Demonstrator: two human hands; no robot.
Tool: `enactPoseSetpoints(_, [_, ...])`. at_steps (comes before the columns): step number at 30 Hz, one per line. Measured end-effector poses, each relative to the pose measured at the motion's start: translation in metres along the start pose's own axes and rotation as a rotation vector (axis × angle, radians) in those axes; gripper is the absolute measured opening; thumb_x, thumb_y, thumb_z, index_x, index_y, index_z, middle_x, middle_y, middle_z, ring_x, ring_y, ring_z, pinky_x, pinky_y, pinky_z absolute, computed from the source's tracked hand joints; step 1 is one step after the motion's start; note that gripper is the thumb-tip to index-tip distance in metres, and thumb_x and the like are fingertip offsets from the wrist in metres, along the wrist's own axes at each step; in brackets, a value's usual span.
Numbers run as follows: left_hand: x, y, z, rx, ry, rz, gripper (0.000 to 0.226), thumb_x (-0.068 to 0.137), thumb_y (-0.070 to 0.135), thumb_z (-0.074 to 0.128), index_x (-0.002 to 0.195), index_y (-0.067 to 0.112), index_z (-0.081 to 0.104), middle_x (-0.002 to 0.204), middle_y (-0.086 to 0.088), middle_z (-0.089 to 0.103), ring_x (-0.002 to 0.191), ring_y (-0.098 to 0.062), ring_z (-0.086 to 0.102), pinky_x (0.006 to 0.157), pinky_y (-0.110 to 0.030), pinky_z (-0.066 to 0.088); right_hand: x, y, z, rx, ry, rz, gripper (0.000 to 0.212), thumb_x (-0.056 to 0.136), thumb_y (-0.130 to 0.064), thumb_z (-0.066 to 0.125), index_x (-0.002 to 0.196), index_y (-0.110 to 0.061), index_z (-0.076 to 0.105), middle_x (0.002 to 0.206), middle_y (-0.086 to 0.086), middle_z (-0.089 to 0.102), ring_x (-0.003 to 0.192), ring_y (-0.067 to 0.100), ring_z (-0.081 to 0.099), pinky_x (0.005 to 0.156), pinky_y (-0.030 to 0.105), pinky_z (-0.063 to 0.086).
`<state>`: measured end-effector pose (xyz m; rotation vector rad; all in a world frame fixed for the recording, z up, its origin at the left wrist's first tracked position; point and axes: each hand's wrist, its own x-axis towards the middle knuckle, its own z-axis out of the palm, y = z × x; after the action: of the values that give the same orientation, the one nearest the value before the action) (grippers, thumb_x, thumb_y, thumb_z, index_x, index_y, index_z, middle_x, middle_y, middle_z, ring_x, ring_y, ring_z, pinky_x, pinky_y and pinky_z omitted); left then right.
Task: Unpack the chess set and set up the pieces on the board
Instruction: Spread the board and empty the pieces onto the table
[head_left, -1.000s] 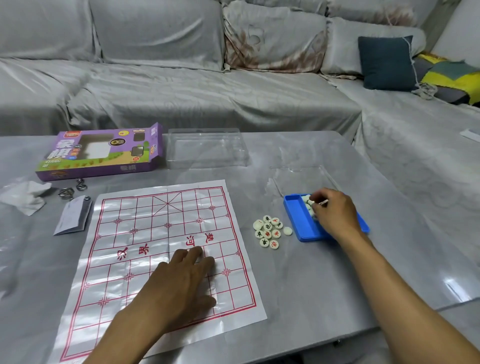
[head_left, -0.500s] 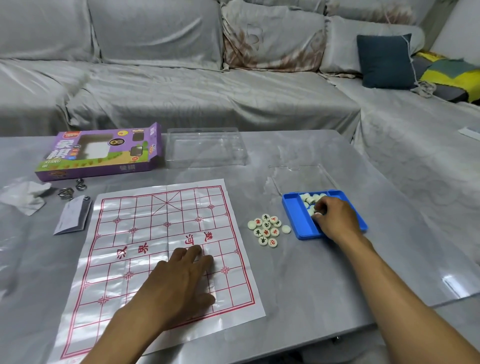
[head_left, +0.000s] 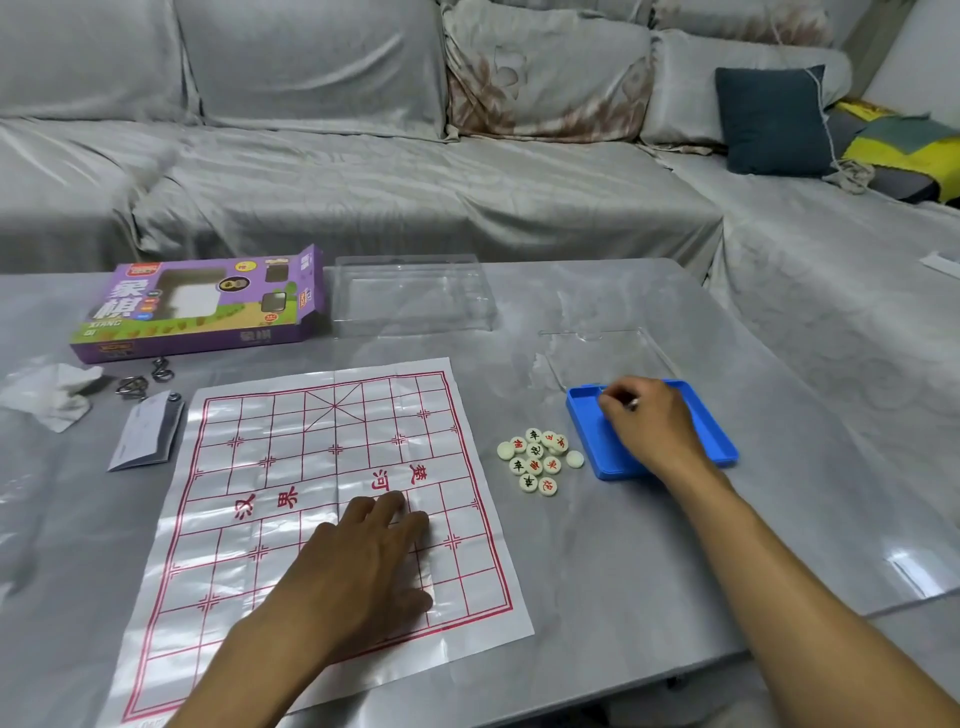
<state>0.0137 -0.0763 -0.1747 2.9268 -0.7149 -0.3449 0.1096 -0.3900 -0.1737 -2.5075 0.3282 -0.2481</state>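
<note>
The paper chess board (head_left: 291, 467) with red lines lies flat on the grey table, with no pieces on it. My left hand (head_left: 363, 561) presses flat on its near right part, fingers straight. A heap of several round cream pieces (head_left: 535, 460) with red and dark characters lies on the table just right of the board. Beside it is the blue tray (head_left: 717, 441). My right hand (head_left: 649, 426) is inside the tray with its fingers curled, pinching something small and pale, mostly hidden, that looks like a piece. The hand hides the tray's middle.
The purple chess box (head_left: 202, 306) lies open at the back left, a clear plastic cover (head_left: 415, 296) beside it. A second clear lid (head_left: 608, 353) lies behind the tray. A crumpled tissue (head_left: 52, 395), metal rings (head_left: 135, 387) and a folded leaflet (head_left: 145, 436) sit left of the board.
My right hand dipped into the tray and closed over the pieces there; loose pieces seen in the tray half a second ago no longer show. My left hand stayed on the board.
</note>
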Motion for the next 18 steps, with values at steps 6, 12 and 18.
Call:
enactPoseSetpoints(6, [0.001,0.000,0.000,0.002,-0.008,-0.008,0.061,0.087,0.058,0.050,0.140,0.036,0.029,0.150,0.009,0.023,0.135,-0.017,0.026,0.098,-0.031,0.040,0.001,0.034,-0.007,-0.216,-0.172,0.045,0.027,0.089,-0.010,0.061,0.114,-0.018,0.067,0.122,0.002,0.059,0.107,0.022,0.058,0.087,0.029,0.045])
enactPoseSetpoints(12, [-0.001,0.000,0.000,-0.009,-0.007,-0.012,0.060,0.085,0.058,0.050,0.138,0.036,0.032,0.149,0.009,0.025,0.134,-0.018,0.028,0.095,-0.032,0.041,0.002,0.037,-0.003,-0.224,-0.058,0.022,0.013,0.087,-0.013,0.067,0.099,-0.018,0.066,0.115,0.001,0.058,0.087,0.012,0.050,0.073,0.025,0.039])
enactPoseSetpoints(18, [-0.001,-0.002,-0.001,-0.009,-0.021,-0.012,0.064,0.079,0.062,0.043,0.136,0.037,0.032,0.148,0.009,0.025,0.133,-0.018,0.028,0.095,-0.032,0.041,0.006,0.037,-0.001,-0.225,-0.076,0.064,0.017,0.087,-0.011,0.062,0.099,-0.022,0.062,0.111,0.001,0.060,0.089,0.017,0.053,0.072,0.030,0.044])
